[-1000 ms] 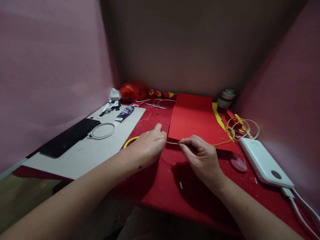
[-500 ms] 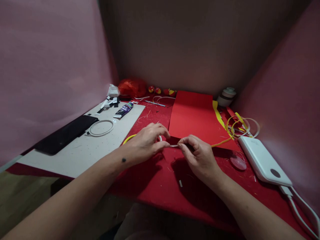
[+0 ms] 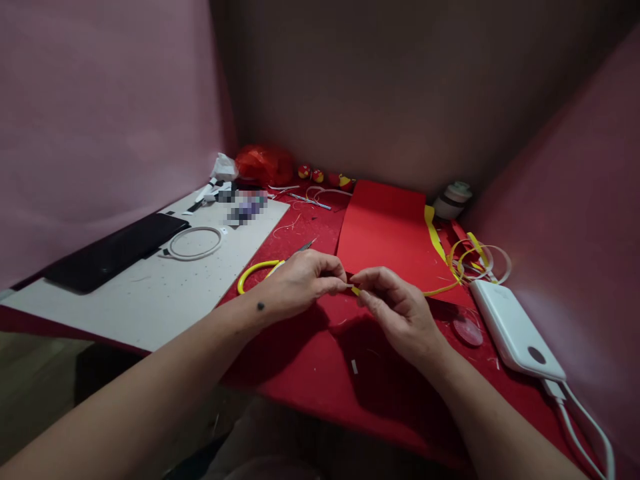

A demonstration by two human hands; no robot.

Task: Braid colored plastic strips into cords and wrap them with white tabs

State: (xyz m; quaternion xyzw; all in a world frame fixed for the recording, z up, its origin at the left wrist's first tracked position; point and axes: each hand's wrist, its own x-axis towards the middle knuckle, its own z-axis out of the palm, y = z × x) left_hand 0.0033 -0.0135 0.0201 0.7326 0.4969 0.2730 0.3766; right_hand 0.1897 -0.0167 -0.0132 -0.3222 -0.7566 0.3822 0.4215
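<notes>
**Two hands at a strip's end**

The step in hand looks to be fine work on a thin, pale strip (image 3: 349,286), held over the table (image 3: 307,363) in front of the red card (image 3: 385,223). The left hand (image 3: 341,277) pinches it; the right hand (image 3: 357,288) pinches a yellow tip (image 3: 355,291) beside it. The next move seems to call for a light, steady grip. A yellow length (image 3: 443,289) trails rightward; whether it joins the strip, I cannot tell.

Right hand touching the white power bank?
Apart: in the head view, red tabletop and a pink disc lie between the right hand and the white power bank.
</notes>
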